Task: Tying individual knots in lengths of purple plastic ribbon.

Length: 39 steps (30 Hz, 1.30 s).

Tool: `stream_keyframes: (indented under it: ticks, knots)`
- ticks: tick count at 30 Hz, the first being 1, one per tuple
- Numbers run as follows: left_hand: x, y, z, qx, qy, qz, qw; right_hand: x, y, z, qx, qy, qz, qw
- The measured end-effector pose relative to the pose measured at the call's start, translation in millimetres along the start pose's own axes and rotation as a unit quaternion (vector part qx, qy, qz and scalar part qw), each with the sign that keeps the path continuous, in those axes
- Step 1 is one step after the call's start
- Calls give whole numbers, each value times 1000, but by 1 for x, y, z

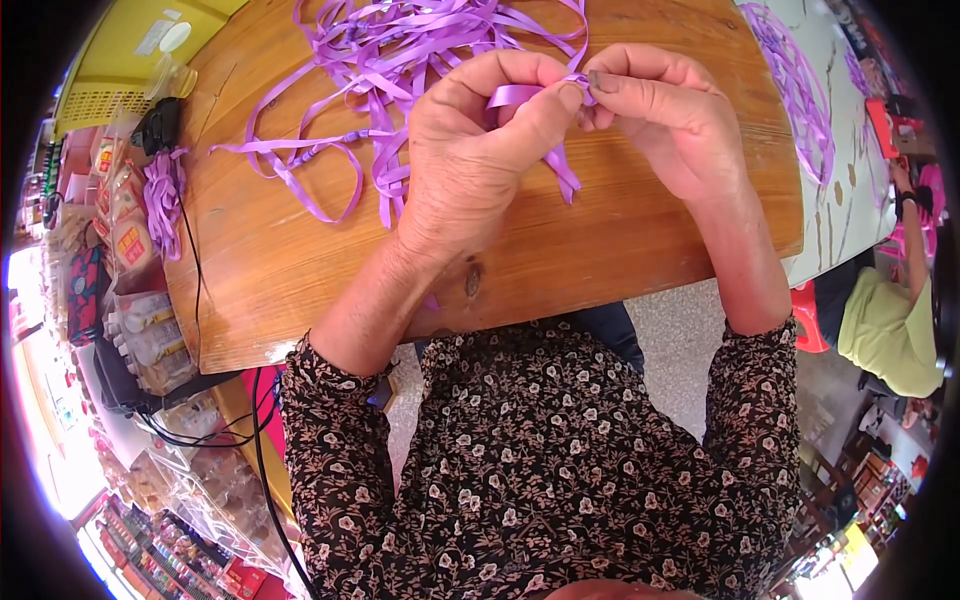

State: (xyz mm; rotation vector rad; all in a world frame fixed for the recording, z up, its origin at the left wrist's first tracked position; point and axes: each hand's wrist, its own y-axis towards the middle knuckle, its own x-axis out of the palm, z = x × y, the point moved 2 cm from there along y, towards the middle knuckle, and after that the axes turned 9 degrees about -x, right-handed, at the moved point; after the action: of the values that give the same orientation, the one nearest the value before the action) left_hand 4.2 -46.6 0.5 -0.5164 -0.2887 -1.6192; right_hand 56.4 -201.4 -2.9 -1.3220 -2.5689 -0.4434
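Note:
Both hands meet over the far part of the wooden table [640,240], pinching one purple ribbon [515,95] between thumbs and fingertips. My left hand [480,150] has its fingers curled, with a loop of the ribbon passing through them. Close against it, my right hand [665,110] grips the ribbon at a small gathered spot between thumb and forefinger. A cut-looking ribbon end [565,178] hangs below the fingertips. Beyond and left of my left hand lies a tangled heap of purple ribbons [400,45], some with knotted or braided sections.
A yellow plastic basket [130,60] stands at the far left. Beside it hang a purple ribbon bundle [163,195] and a dark cable [196,260] along the table edge. More purple ribbons [800,90] lie on a white marbled table at right. Another person [890,335] sits beyond it.

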Motion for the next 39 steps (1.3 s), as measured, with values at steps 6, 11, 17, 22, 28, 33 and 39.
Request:
stream_keyframes:
  ticks: [6, 11, 17, 22, 28, 33, 39]
  knots:
    - [-9, 5, -5, -55, -98, -92, 989, 2, 0, 6, 16, 97, -25, 995]
    - [-10, 6, -6, -44, -85, -54, 994, 15, -4, -5, -70, -84, 7, 994]
    - [-12, 9, -7, -36, -75, -46, 995, 18, -3, -13, -278, -334, 53, 899]
    - [-12, 9, -8, -38, -88, -56, 994, 18, -3, -18, -373, -438, -4, 818]
    - [-10, 8, -7, -51, -55, -36, 996, 13, -1, -17, -312, -369, -36, 875]
    - [-12, 9, -9, -76, -72, -63, 993, 7, -1, -16, -295, -355, -54, 886]
    - [-11, 9, -12, -78, -67, -57, 993, 6, -2, -6, -165, -172, 12, 971]
